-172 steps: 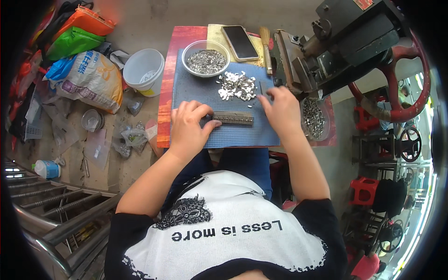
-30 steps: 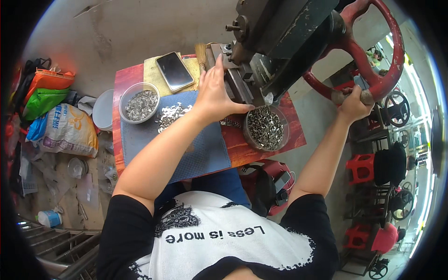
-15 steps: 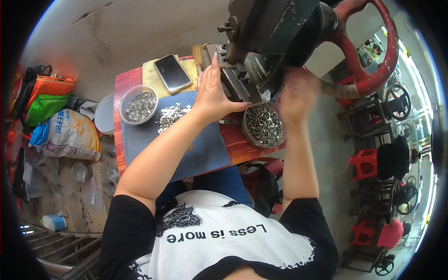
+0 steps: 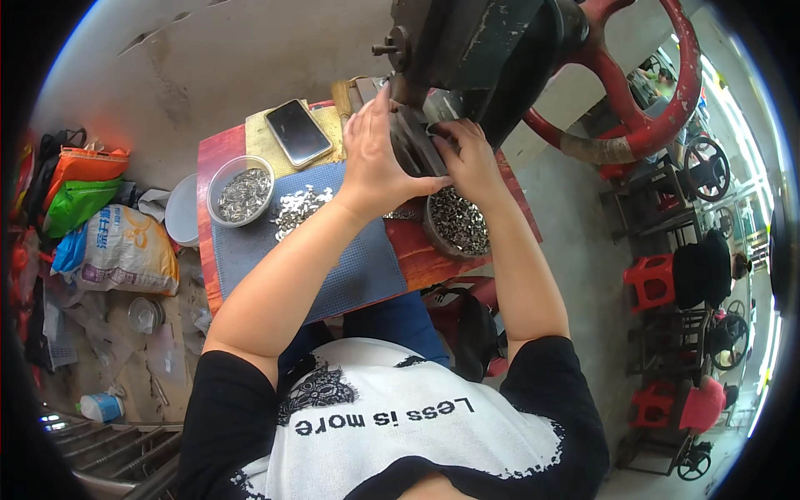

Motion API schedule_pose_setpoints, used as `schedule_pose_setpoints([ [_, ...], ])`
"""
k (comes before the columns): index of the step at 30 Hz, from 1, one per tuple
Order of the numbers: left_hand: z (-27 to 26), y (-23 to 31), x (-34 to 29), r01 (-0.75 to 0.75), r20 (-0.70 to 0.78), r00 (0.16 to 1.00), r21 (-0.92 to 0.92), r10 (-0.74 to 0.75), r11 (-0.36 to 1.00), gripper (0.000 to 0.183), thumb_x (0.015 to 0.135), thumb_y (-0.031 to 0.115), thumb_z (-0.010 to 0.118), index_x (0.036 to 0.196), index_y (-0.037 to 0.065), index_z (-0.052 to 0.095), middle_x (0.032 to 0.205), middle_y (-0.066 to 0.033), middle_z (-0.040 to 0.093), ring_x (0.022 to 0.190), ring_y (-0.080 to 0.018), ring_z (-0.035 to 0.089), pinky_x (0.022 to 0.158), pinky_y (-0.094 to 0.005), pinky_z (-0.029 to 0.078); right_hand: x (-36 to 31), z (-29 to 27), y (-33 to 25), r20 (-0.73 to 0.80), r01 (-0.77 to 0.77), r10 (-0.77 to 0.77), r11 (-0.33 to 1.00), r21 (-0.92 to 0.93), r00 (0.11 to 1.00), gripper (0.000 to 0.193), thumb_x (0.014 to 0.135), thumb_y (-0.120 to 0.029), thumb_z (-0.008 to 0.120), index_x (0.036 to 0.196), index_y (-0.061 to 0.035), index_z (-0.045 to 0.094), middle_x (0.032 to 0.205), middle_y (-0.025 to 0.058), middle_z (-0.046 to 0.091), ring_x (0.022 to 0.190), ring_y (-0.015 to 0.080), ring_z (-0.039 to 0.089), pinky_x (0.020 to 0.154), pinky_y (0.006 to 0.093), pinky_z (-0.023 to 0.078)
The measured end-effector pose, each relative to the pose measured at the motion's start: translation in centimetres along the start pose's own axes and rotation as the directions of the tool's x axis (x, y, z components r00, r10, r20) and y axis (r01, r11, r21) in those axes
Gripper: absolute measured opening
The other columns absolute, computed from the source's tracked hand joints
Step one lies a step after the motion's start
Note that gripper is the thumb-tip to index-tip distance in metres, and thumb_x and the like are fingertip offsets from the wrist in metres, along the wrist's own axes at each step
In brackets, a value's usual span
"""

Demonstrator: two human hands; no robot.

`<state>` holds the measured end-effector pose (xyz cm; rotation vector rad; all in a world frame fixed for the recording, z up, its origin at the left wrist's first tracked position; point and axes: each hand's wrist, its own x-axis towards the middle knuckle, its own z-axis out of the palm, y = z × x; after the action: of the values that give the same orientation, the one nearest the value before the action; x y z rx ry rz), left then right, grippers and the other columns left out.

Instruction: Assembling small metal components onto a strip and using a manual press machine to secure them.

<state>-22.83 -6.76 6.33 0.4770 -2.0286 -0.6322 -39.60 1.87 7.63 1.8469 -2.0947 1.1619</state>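
Note:
My left hand [image 4: 372,158] rests against the near-left side of the press's metal tooling [image 4: 411,137], fingers stretched up and thumb spread to the right. My right hand [image 4: 472,161] is at the right of that tooling, with bent fingers drawn together at it; whatever they pinch is hidden. Below the right wrist stands a round tub [image 4: 457,227] full of small metal pieces. Left of my left forearm, a pile of small shiny pieces [image 4: 302,207] lies on a blue textured mat [image 4: 350,271]. A clear round tub [image 4: 242,193] of similar metal pieces sits beside the pile.
The dark press body [image 4: 475,42] overhangs my hands, with its red handwheel [image 4: 637,137] at the right. A phone [image 4: 298,133] lies on a yellow cloth [image 4: 260,137]. A brush [image 4: 342,102] stands by the press. Bags [image 4: 117,246] fill the left floor; red stools [image 4: 648,282] stand right.
My right hand has come left from beside the metal-filled tub to the press tooling. My left hand keeps nearly the same pose. The handwheel appears turned, and the view has shifted slightly.

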Motion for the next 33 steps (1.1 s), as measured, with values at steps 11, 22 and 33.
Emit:
schedule_pose_setpoints([
  [11,0.2,5.5,-0.5,-0.074,0.161,0.985,0.044,0.067,0.996,0.137,0.049,0.038,0.095,0.154,-0.001,0.017,0.138,-0.0204,0.049,0.138,-0.0371,0.038,0.118,-0.0537,0.017,-4.9,-5.0,-3.3,0.386,-0.58,0.442,0.504,0.64,0.81,0.036,0.104,-0.026,0.054,0.112,0.0066,0.067,0.098,0.0069,0.071,0.088,0.0121,0.064,0.078,0.0284,0.051],
  [22,-2.5,7.3,-2.1,-0.031,0.206,0.978,0.018,0.027,0.999,0.133,0.049,0.039,0.097,0.153,0.0,0.024,0.137,-0.0167,0.054,0.137,-0.0336,0.042,0.119,-0.0532,0.017,-8.1,-6.6,0.1,0.57,-0.589,0.385,-0.079,0.804,0.726,0.032,0.105,-0.019,0.05,0.119,0.0072,0.062,0.102,0.0104,0.069,0.086,0.0161,0.066,0.083,0.0306,0.055],
  [33,-3.9,5.4,-4.3,-0.016,0.279,0.959,-0.133,0.053,0.991,0.138,0.048,0.038,0.099,0.157,0.006,0.019,0.14,-0.0199,0.051,0.135,-0.0349,0.045,0.117,-0.0464,0.031,-7.9,-7.5,0.7,0.621,-0.634,0.237,-0.026,0.773,0.748,0.04,0.107,-0.02,0.046,0.12,0.0151,0.058,0.094,0.012,0.066,0.082,0.015,0.063,0.077,0.0275,0.055],
])
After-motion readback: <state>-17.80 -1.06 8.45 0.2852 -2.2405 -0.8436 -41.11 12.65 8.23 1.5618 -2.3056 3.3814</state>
